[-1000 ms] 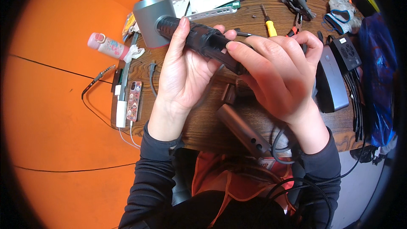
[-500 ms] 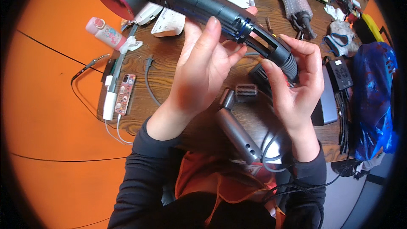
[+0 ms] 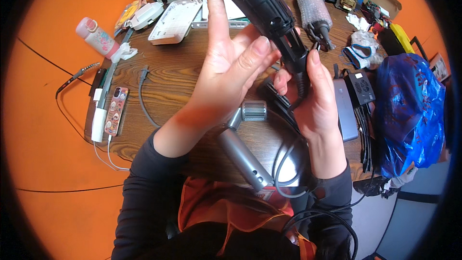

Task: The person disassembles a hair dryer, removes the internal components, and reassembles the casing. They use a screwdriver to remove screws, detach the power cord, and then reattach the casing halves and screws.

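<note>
The handle (image 3: 255,2) sat gripped by the half-curled left hand (image 3: 233,65), seemingly for steadiness, the right hand (image 3: 315,103) pinching its cord (image 3: 301,83).

An orange wall (image 3: 43,130) rises left of a brown wood-grain table (image 3: 173,67), above pale grey floor (image 3: 373,224) at lower right.

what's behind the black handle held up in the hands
Behind the black handle, part of a white plastic panel shows; the handle and left hand hide the rest.
</note>
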`<state>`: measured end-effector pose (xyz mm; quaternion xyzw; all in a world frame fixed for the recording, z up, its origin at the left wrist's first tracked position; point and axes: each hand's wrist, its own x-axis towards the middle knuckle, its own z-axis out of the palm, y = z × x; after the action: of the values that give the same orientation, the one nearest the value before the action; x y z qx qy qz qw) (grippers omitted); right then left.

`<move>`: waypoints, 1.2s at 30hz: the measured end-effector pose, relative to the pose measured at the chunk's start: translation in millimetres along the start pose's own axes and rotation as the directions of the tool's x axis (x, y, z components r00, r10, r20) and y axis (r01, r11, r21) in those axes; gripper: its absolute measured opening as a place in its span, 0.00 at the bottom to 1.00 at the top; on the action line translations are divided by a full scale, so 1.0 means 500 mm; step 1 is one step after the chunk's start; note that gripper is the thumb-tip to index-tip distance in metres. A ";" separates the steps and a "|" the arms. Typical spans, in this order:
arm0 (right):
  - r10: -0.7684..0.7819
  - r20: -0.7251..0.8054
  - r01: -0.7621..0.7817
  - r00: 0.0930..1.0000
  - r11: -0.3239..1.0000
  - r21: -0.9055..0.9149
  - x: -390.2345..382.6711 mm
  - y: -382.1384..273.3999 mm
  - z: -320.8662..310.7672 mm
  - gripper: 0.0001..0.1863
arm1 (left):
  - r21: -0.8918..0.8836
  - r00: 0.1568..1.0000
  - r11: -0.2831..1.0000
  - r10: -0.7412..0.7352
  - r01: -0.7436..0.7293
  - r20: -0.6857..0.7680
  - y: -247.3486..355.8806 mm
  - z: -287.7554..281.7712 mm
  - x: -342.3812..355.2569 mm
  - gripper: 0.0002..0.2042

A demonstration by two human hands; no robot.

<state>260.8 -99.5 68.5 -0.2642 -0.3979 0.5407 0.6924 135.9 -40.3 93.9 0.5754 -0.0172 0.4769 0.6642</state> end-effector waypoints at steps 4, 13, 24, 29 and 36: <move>0.142 0.114 -0.169 0.983 0.948 0.271 0.008 0.001 -0.014 0.21 | -0.041 0.995 0.997 0.067 -0.064 0.074 -0.027 -0.011 0.020 0.36; 0.265 0.316 -0.393 0.911 0.790 0.470 0.011 0.005 -0.018 0.28 | -0.071 0.951 0.966 -0.228 0.247 0.207 -0.024 -0.069 0.072 0.32; 0.112 -0.197 -0.151 0.974 0.969 -0.194 0.004 -0.009 0.004 0.30 | 0.120 0.989 0.986 -0.105 0.118 -0.108 0.005 -0.023 0.035 0.14; 0.104 -0.174 -0.132 0.979 0.979 -0.159 0.004 -0.003 0.010 0.30 | 0.164 0.979 0.979 -0.093 0.123 -0.182 0.014 -0.018 0.037 0.15; 0.105 -0.109 -0.123 0.988 0.978 -0.168 0.000 0.001 0.009 0.30 | 0.221 0.971 0.966 -0.081 0.131 -0.225 0.018 -0.011 0.039 0.17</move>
<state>256.7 -99.4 70.5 -0.3729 -0.3929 0.5288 0.6534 137.5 -25.0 109.8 0.5950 0.1417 0.4983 0.6145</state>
